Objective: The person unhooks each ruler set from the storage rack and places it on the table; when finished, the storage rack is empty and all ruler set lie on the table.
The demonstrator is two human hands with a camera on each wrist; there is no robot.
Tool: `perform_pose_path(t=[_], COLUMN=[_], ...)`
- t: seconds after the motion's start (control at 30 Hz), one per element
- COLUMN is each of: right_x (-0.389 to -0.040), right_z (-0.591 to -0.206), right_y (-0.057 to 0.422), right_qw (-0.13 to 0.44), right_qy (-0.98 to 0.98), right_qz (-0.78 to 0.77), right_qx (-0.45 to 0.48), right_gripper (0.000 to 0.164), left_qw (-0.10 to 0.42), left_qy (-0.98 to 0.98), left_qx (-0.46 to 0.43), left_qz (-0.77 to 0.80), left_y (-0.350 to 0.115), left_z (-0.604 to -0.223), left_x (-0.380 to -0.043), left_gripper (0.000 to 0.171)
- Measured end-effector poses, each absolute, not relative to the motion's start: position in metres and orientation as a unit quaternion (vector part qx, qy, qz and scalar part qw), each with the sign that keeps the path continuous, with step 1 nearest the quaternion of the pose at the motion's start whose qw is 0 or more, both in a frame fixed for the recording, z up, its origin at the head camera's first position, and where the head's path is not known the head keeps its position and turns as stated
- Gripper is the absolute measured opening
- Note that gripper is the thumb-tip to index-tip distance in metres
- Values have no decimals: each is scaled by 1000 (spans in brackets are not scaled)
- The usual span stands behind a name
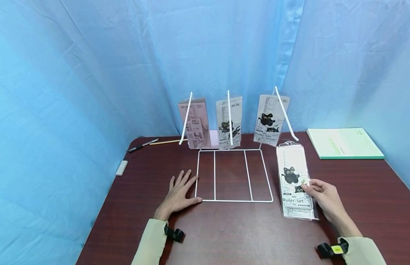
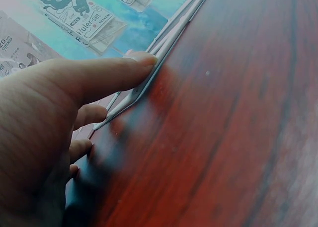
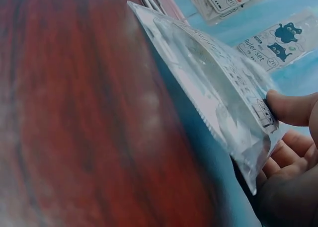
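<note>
My right hand [image 1: 327, 198] pinches the right edge of a clear-bagged ruler set [image 1: 290, 158] with a black cat print, thumb on its front. The right wrist view shows the bag [image 3: 198, 93] from its side edge, tilted over the table. Spread fingers of my left hand [image 1: 178, 195] rest at the left side of a white wire display rack [image 1: 238, 201], thumb on its front corner. Two similar ruler sets hang at the rack's middle hook [image 1: 230, 117] and right hook [image 1: 286, 112]. A pink ruler pack [image 1: 203, 110] hangs at its left hook.
At the back right lies a pale green notebook [image 1: 345, 143]. A black pen [image 1: 142, 145], a yellow pencil [image 1: 166, 142] and a white eraser [image 1: 121, 168] lie at the left. Blue curtains [image 1: 125, 66] enclose the dark red table. The rack's hooks project toward me.
</note>
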State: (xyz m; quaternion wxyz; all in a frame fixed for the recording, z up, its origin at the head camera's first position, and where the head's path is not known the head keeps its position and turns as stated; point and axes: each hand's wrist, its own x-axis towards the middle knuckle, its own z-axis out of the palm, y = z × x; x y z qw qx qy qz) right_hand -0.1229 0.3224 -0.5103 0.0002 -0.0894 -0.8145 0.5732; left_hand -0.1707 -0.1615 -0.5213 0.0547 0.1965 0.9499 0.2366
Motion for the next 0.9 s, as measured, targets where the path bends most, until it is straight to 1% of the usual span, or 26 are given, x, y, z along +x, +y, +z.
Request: perform_pose_path(t=[0.1, 0.17, 0.3, 0.57, 0.73, 0.9], right_x=[-123, -123, -124, -125, -126, -127], right_z=[-511, -512, -514, -513, -512, -510], right_y=[322, 322, 322, 322, 322, 322], right_qw=[-18, -33, -58, -89, -94, -85], right_qy=[-832, -841, -850, -865, -877, -904], right_qz=[546, 532, 514, 483, 461, 411], right_qx=[-93, -96, -102, -105, -97, -80], right_gripper=[45, 51, 53, 57, 58, 56], left_qw=[50, 51, 54, 57, 54, 55], left_qy=[949, 949, 949, 948, 949, 950], left_qx=[199, 198, 197, 196, 195, 192], left_qz=[240, 239, 241, 243, 242, 241], left_y=[-161, -162, -162, -161, -161, -161], left_z=[-521, -522, -522, -522, -522, -522], left_x=[-171, -171, -171, -170, -170, -169], left_gripper=[86, 86, 86, 87, 87, 87])
